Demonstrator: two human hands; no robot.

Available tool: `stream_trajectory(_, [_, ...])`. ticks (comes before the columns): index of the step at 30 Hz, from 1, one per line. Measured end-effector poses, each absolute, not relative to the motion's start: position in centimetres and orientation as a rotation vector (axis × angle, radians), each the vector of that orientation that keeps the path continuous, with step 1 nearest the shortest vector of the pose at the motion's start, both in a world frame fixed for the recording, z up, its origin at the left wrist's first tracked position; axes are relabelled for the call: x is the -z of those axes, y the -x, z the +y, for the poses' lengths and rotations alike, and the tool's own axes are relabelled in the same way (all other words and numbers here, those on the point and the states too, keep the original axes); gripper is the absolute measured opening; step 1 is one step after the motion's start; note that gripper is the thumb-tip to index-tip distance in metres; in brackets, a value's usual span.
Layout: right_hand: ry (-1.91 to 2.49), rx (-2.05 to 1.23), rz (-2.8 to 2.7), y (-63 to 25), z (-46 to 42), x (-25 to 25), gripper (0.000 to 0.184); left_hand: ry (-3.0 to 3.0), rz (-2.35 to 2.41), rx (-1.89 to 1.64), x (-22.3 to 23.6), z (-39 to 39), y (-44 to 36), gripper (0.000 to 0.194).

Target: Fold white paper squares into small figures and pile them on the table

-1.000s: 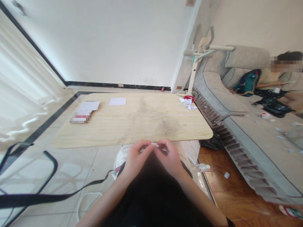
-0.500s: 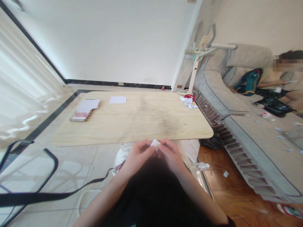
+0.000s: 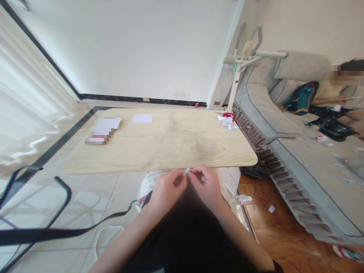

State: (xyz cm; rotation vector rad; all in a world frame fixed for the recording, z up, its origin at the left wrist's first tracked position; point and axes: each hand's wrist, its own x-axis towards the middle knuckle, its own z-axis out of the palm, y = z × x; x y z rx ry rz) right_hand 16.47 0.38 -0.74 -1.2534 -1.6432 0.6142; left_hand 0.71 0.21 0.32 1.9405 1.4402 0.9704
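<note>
My left hand (image 3: 166,189) and my right hand (image 3: 207,186) meet just below the near edge of the wooden table (image 3: 170,146). Both pinch a small folded piece of white paper (image 3: 186,171) between their fingertips. Only a thin sliver of the paper shows above the fingers. Both hands hover over my dark lap, close to the table's edge without resting on it.
On the table lie a paper stack (image 3: 104,127) and a white sheet (image 3: 142,118) at the far left, crumpled white paper (image 3: 227,122) with a red ring at the far right. A grey sofa (image 3: 284,125) with a seated person stands to the right. Black straps (image 3: 42,231) lie on the floor.
The hands stay together on the paper; its visible part has shrunk from a small flap to a thin sliver as the fingers worked it. The view has shifted slightly.
</note>
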Motion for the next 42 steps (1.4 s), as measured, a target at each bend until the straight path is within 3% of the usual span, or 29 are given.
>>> stream_trajectory(23, [1.417,-0.374,-1.772,-15.8,0.4,0.2,0.009,-2.167,1.523,-1.089,1.2,0.5,-1.2,0.01])
stream_trajectory(33, [1.403,-0.477,-1.75,-15.8,0.4,0.0,0.009,-2.102,1.412,-1.181,1.8,0.8,-1.2,0.016])
stream_trajectory(42, [1.254,-0.718,-1.652,-17.0,0.5,-0.6,0.004,-1.547,1.211,-1.028,-0.7,0.5,-0.9,0.016])
